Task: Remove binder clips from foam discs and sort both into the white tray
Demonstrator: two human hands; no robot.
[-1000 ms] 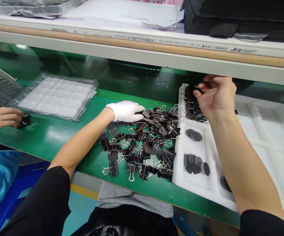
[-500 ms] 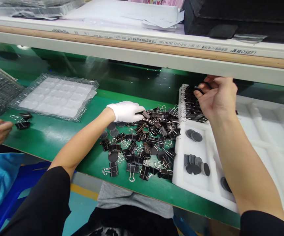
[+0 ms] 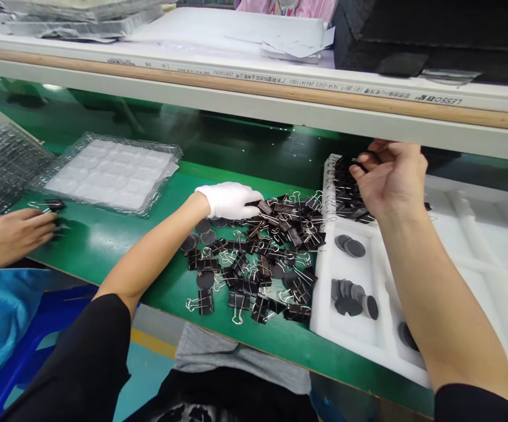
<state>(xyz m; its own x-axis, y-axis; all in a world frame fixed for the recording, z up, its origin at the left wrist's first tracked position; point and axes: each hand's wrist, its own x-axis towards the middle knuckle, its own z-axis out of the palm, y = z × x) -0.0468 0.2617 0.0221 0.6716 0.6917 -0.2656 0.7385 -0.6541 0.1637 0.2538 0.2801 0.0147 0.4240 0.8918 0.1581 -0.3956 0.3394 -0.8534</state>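
My left hand [image 3: 230, 201], in a white glove, rests at the upper left edge of a pile of black binder clips [image 3: 247, 285]; its fingertips close around something dark that I cannot make out. Bare, my right hand [image 3: 390, 176] is raised under the shelf edge, its fingers curled around a thin black item too small to name. Below that hand, more binder clips stand in a row in the back left compartment of a white foam tray [image 3: 319, 281]. Black discs [image 3: 353, 247] lie in the tray's front compartment, and others lie beside the pile.
A clear plastic tray with white inserts [image 3: 104, 176] lies at the left, beside stacked clear trays [image 3: 3, 170]. Another person's hand [image 3: 16, 237] is at the far left near a few clips. A shelf edge [image 3: 245, 91] runs across above the green table [image 3: 157, 269].
The other person's hand has moved right, over the clips beside it. The whole view has shifted slightly. Both of my hands stay in nearly the same places.
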